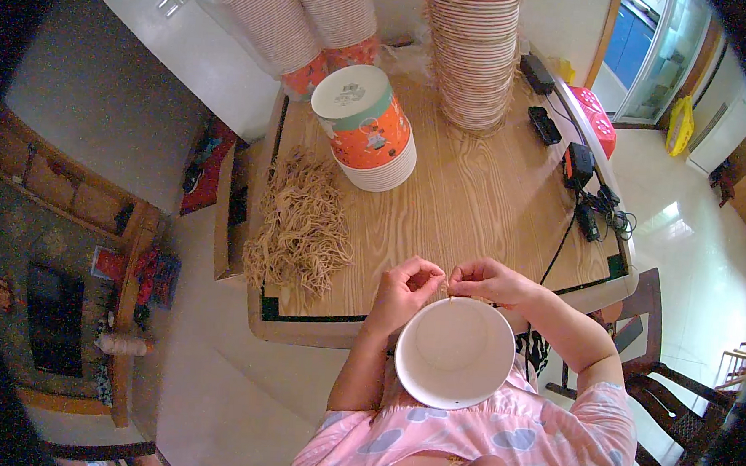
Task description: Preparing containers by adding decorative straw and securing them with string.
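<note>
A white paper bucket (414,357) rests against my lap, its round mouth turned up toward me. A small dark hole shows in its wall near my body. At its far rim, my left hand (405,292) and my right hand (493,283) are close together, each with thumb and forefinger pinched. Between the fingertips runs a thin tan paper cord (448,289) that meets the rim; how it is fastened there is too small to tell. A loose heap of the same tan cords (302,225) lies on the table's left side.
On the wooden table (467,213) stands a short upside-down stack of orange-and-green paper buckets (370,136). Tall stacks (473,53) of buckets rise behind. Black chargers and cables (589,211) lie along the right edge. A dark wooden chair (677,384) is at the right.
</note>
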Tool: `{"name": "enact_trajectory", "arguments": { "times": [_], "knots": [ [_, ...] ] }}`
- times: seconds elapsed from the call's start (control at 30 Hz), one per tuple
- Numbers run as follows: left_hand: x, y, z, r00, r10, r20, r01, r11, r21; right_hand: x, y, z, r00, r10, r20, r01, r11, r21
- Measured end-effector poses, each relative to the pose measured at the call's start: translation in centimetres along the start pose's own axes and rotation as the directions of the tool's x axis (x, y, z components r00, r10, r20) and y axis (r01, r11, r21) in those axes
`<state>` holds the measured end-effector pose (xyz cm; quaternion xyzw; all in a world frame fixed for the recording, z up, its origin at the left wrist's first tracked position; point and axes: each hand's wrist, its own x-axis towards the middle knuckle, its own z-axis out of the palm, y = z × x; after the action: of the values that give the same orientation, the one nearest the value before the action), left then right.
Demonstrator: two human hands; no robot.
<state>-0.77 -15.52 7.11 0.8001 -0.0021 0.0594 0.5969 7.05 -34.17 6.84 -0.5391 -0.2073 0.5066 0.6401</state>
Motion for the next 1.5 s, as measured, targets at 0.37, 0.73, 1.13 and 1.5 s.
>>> {"name": "enact_trajectory", "arguments": {
  "times": [0.37, 0.73, 1.13, 1.5],
  "knots": [
    [0.5, 0.7, 0.1, 0.995, 0.098, 0.023, -0.099, 0.992, 0.08, 0.1, 0.2, -0.2, 1.0, -0.004, -0.003, 0.004, 1.0, 0.027],
    [0.4, 1.4, 0.3, 0.976, 0.164, -0.14, -0.13, 0.965, 0.227, -0.4, 0.0, -0.4, 0.999, 0.028, 0.044, -0.026, 0.998, -0.064],
    [0.7, 1.2, -0.6, 0.976, 0.081, -0.202, -0.066, 0.995, 0.078, -1.9, -2.9, 0.9, 0.98, -0.198, -0.034, 0.178, 0.934, -0.309],
    [-2.2, 5.1, -2.7, 0.924, 0.237, -0.3, -0.146, 0.943, 0.298, -3.5, -2.5, -0.3, 0.652, -0.54, -0.532, 0.075, 0.744, -0.664]
  ]
}}
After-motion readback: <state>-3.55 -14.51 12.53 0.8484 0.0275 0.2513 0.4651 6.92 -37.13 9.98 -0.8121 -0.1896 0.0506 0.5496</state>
